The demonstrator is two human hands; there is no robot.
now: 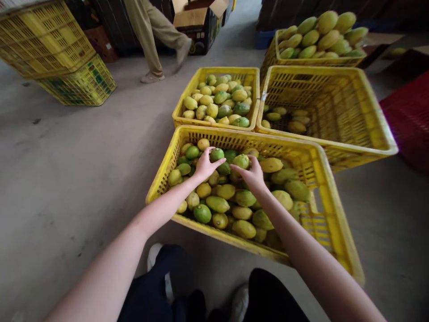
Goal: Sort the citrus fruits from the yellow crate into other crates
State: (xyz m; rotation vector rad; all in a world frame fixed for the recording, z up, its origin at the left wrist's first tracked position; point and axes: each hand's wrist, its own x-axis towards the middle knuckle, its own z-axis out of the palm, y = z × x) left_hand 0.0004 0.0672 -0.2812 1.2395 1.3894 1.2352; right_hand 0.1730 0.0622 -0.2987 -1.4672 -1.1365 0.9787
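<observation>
A yellow plastic crate [167, 166] sits on the floor just in front of my knees, holding several green and yellow mangoes. My left hand [205, 164] reaches into its far side and wraps its fingers around a small green mango [216, 154]. My right hand [252, 174] is beside it, fingers curled over a pale green mango [241, 161] in the pile. Larger yellow-green mangoes [284, 199] lie toward the right half of this crate.
Behind stands a crate of small yellowish mangoes [217, 103], a nearly empty crate [355, 112] at right, and a heaped crate [321, 33] farther back. Stacked empty crates [50, 49] lie at far left. A person's legs [152, 36] walk past cardboard boxes [197, 22]. A red crate [409, 112] lies at the right edge.
</observation>
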